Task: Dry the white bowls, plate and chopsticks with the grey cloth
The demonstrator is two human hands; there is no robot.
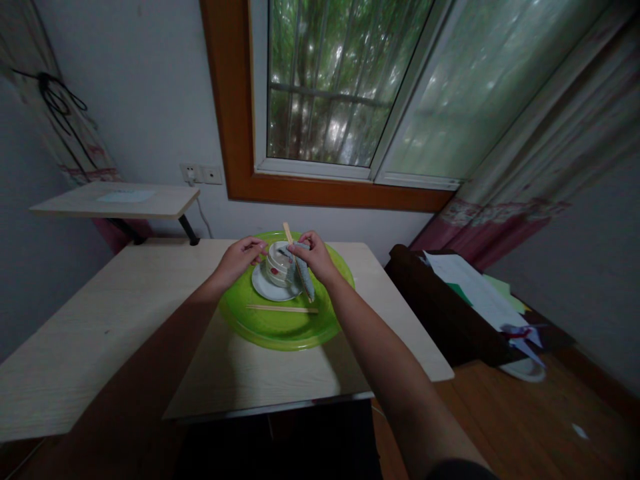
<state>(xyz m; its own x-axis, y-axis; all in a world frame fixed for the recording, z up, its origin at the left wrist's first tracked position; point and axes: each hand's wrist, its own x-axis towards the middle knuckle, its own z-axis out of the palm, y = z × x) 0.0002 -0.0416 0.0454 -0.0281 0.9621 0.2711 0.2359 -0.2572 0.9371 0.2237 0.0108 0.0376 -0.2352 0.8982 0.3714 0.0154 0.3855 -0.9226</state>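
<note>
My right hand (314, 255) is closed on a light wooden chopstick (287, 231) and a grey cloth (306, 283) that hangs along it. Whether one or two sticks are in the cloth, I cannot tell. My left hand (244, 257) hovers at the left of the white bowls (277, 270), fingers loosely bent and apart, with nothing visible in them. The bowls look stacked, carry a red mark, and rest on a white plate (265, 290). In front of the plate, a pair of chopsticks (283, 309) lies across the round green tray (295, 337).
The tray stands on a pale wooden table (210, 373). At the left is a raised shelf (115, 200) with a paper on it. Papers (465, 287) lie on a dark brown piece of furniture (430, 307) at the right. Behind the table is a window (345, 87).
</note>
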